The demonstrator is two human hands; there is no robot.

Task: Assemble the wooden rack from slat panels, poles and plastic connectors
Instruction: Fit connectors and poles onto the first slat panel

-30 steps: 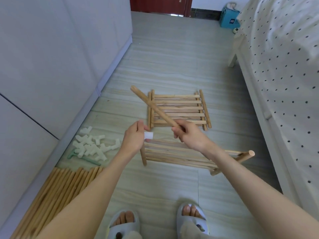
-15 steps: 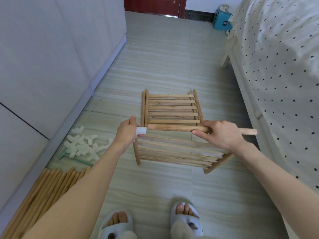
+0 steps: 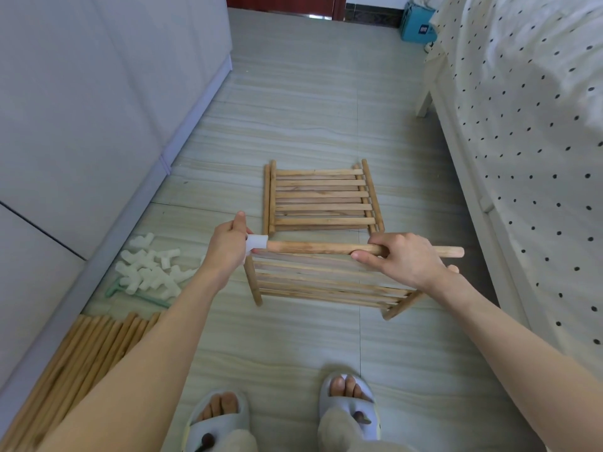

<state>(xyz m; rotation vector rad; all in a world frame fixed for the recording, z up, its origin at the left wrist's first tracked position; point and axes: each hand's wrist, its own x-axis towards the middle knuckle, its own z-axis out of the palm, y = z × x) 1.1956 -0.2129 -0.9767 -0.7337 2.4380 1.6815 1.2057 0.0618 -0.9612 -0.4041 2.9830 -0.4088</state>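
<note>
A round wooden pole lies level with its left end in a white plastic connector, above one slat panel on the floor, a second slat panel just beyond.

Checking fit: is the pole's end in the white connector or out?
In, apparently: the pole meets the white connector with no visible gap. How deep cannot be told; the left hand grips the connector.

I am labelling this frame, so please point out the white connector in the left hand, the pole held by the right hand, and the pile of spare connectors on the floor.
white connector (image 3: 257,242), head view, on its exposed side.
pole (image 3: 319,247), head view, mid-shaft.
pile of spare connectors (image 3: 148,267), head view, pile centre.
</note>
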